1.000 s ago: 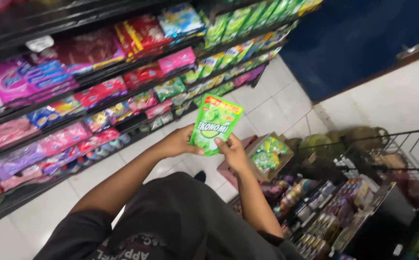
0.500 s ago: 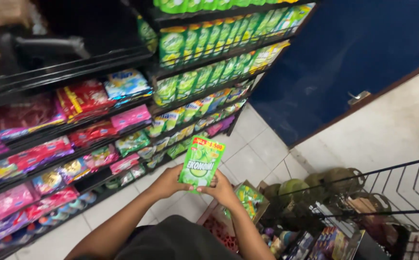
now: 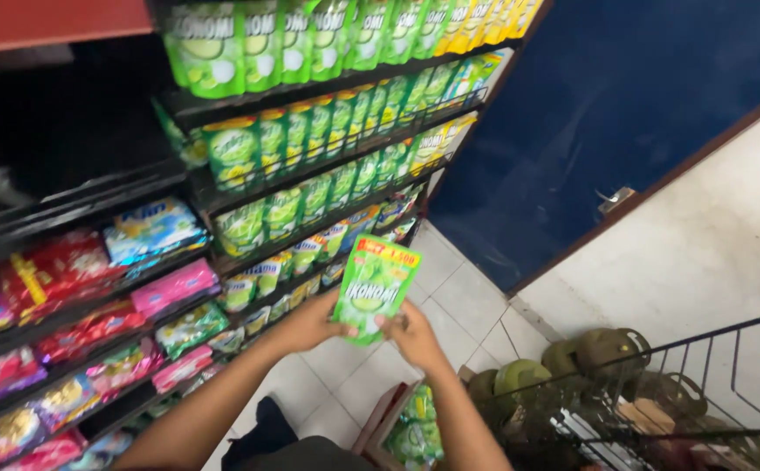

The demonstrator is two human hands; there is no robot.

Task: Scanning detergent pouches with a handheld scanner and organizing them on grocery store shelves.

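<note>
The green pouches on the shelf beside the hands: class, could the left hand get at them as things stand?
Probably yes. The left hand is close to the shelf pouches, nothing between, though it grips a green pouch with the right hand.

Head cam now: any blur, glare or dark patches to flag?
Head view: the green pouch held by the left hand and right hand is fairly sharp; the shelf rows smear toward the frame edges; the upper-left shelf bay is nearly black; soft sheen on the blue wall; the wire basket is dim.
</note>
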